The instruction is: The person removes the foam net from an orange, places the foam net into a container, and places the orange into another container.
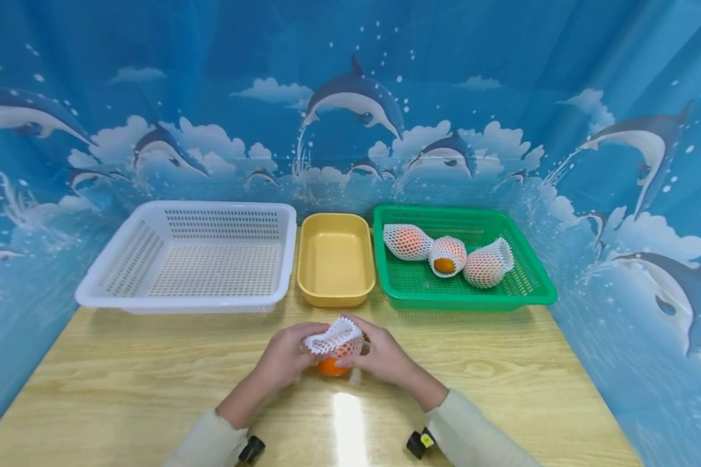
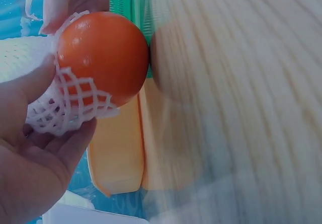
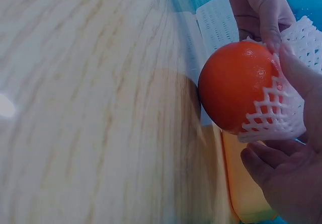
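Your left hand (image 1: pixel 285 357) and right hand (image 1: pixel 385 355) flank one orange (image 1: pixel 333 368), both holding. It sits between them, low over the wood-grain table (image 1: pixel 152 383); can't tell whether it touches. A white foam net sleeve (image 1: pixel 335 336) covers the upper part, its loose end bunched above your fingers, and the bare, glossy skin faces down. Your left thumb and fingers grip the netting from the left; your right thumb lies at the net's edge, with the fingers around the other side.

Handling, my judgement: fruit firm, fairly weighty for its size, slick where bare; net light, soft, stretchy, likely to tear if yanked. Take the orange low, around the bare half, with a full palm; take the net by its rim or bunched end. Squeeze gently, since peel could bruise.

Straight ahead of your hands is a yellow tray (image 1: pixel 335 259). Beyond your left hand, a white slotted basket (image 1: pixel 181 302); beyond your right, a green slotted basket (image 1: pixel 467 302) with three netted fruits (image 1: pixel 486 267) (the middle one shows orange skin at its open end, so probably the same kind).
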`<state>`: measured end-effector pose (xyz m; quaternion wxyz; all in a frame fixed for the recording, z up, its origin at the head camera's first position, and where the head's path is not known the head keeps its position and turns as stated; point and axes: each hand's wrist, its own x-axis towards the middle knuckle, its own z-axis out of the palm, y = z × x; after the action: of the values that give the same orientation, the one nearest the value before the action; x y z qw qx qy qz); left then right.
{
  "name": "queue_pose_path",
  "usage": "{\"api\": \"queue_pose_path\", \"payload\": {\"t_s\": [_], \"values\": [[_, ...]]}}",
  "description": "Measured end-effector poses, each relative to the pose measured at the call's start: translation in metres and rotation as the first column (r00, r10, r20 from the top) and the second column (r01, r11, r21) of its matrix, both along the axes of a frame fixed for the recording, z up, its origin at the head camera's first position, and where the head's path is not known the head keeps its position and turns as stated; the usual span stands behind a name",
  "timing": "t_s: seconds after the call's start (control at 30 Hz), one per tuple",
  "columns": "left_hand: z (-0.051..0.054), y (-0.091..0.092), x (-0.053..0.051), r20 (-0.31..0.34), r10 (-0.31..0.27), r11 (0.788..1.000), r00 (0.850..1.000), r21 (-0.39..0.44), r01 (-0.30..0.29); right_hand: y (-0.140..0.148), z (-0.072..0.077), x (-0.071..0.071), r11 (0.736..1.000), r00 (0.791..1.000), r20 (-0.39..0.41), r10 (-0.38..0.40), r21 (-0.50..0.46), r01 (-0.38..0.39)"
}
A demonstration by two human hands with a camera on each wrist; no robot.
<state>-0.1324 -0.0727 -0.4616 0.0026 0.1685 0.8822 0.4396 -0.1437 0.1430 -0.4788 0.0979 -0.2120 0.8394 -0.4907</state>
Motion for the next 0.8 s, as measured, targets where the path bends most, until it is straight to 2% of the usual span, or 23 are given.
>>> {"api": "queue_pose_path", "payload": {"t_s": [0.2, 0.37, 0.43, 0.6, 0.8], "values": [[0.000, 0.001, 0.001, -0.097, 0.065, 0.996, 0.993, -0.053, -0.070, 0.001, -0.003, 0.000, 0.998, 0.998, -0.015, 0.054, -0.038, -0.054], [-0.001, 0.002, 0.002, -0.132, 0.057, 0.997, 0.990, -0.048, -0.063, 0.002, -0.004, 0.001, 0.997, 1.000, 0.017, 0.023, -0.078, -0.021], [-0.001, 0.002, 0.002, -0.117, 0.044, 0.998, 0.992, -0.029, -0.048, 0.003, -0.005, 0.001, 0.996, 1.000, 0.027, -0.005, -0.084, 0.007], [-0.006, 0.002, 0.001, -0.033, 0.023, 1.000, 0.999, 0.012, -0.022, 0.003, -0.005, 0.001, 0.991, 0.999, 0.018, -0.051, -0.120, 0.053], [-0.011, 0.002, -0.001, 0.040, 0.019, 1.000, 0.999, 0.003, -0.019, 0.001, -0.006, 0.000, 0.979, 0.992, -0.012, -0.127, -0.162, 0.123]]}}
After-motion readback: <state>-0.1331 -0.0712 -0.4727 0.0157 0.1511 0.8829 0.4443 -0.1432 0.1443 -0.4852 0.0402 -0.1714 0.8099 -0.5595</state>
